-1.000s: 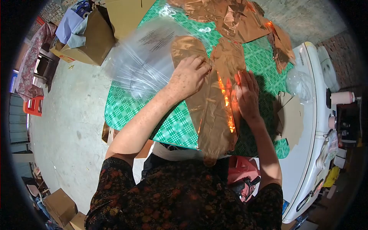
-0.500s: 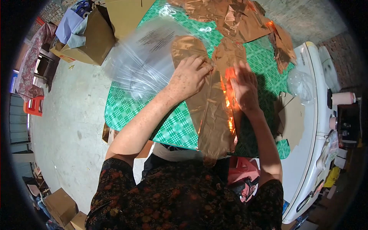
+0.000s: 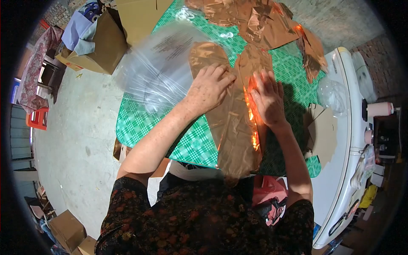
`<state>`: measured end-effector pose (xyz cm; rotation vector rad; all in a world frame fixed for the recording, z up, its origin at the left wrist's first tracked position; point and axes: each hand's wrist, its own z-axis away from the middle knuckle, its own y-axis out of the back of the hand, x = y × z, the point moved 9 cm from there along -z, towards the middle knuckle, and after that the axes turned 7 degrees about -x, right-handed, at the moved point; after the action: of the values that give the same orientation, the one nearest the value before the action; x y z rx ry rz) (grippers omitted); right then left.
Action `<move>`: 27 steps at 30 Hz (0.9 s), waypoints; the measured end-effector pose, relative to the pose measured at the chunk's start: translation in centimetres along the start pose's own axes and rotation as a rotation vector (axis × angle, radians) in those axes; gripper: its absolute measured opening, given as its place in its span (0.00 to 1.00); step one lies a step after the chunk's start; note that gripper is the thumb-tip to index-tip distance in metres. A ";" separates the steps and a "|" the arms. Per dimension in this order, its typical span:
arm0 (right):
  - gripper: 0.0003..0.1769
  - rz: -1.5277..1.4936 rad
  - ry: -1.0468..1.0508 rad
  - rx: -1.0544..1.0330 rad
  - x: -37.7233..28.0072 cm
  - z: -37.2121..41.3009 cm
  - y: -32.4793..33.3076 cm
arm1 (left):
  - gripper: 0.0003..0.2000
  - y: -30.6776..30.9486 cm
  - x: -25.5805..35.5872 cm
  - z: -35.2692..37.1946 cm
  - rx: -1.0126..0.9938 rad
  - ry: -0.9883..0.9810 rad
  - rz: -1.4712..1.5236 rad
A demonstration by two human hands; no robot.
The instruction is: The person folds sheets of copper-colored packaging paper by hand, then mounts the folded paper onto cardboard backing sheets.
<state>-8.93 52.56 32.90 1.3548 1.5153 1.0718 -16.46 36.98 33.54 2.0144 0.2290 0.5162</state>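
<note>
A long, creased, copper-coloured foil piece [image 3: 236,131] lies on the green checked tablecloth [image 3: 191,146]. Two lobes spread at its far end, and its near end hangs over the table edge toward my body. My left hand [image 3: 210,87] rests on the left lobe, fingers bent but apart, their tips near the middle gap; the thumb is hidden. On the right side, my right hand [image 3: 268,97] lies along the shiny folded edge with its fingers stretched out. A clear plastic bag [image 3: 157,63] with printed text sits left of the foil.
More crumpled copper foil [image 3: 267,25] covers the table's far end. Right of it stand a white appliance [image 3: 340,170], a clear plastic bag [image 3: 332,91] and cardboard pieces [image 3: 323,131]. An open cardboard box [image 3: 104,49] is at the far left, a red stool [image 3: 38,118] beyond.
My right hand has shifted slightly, its fingers now more over the foil's right edge. The foil's near end has moved a little left. My left hand stays nearly in place.
</note>
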 end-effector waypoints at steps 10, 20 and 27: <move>0.34 0.016 0.033 0.030 -0.2 -0.1 0.1 | 0.22 0.1 0.1 0.0 0.025 -0.013 -0.012; 0.33 0.035 0.045 0.032 -0.3 -0.3 -0.4 | 0.22 0.0 0.1 -0.1 0.020 -0.005 0.013; 0.31 0.099 0.009 -0.028 -0.7 -0.3 -1.4 | 0.22 0.0 0.1 -0.1 0.007 -0.009 0.013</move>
<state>-9.55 51.74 31.71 1.4196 1.4473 1.1572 -16.43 37.06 33.56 2.0262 0.2128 0.5147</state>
